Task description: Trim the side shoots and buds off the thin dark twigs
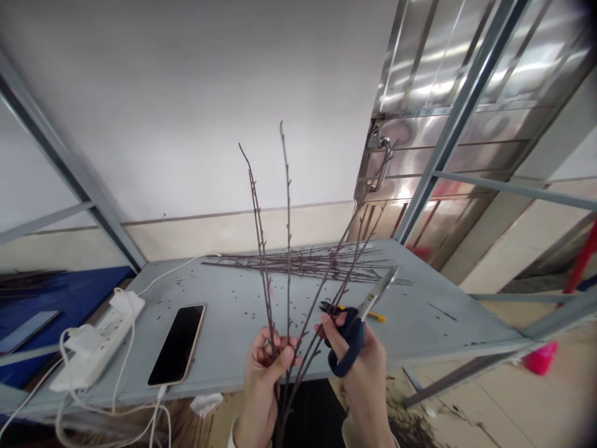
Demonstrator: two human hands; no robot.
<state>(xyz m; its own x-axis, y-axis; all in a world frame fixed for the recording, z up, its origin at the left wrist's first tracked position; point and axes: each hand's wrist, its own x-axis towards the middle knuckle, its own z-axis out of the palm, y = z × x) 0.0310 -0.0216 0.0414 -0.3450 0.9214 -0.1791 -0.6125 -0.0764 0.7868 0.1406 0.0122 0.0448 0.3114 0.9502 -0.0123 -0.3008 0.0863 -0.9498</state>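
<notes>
My left hand (267, 379) is closed around the lower part of several thin brown twigs (288, 249), which fan upward and apart. In my right hand (361, 367) is a pair of scissors (347, 351) with dark blue handles, its blades pointing up and right, away from the twigs. The thumb and forefinger of that hand also touch twigs at the right of the fan. Behind it on the table lie pliers (377, 316) with yellow and black handles, partly hidden. A pile of similar twigs (303, 264) lies across the back of the table.
On the grey table (420, 311) are a phone (177, 345), a white power strip (105, 336) with cables, and small dark scraps. Metal posts (459, 112) rise at both sides. A blue surface (28, 330) adjoins at left. More trimmings (410, 426) lie on the floor.
</notes>
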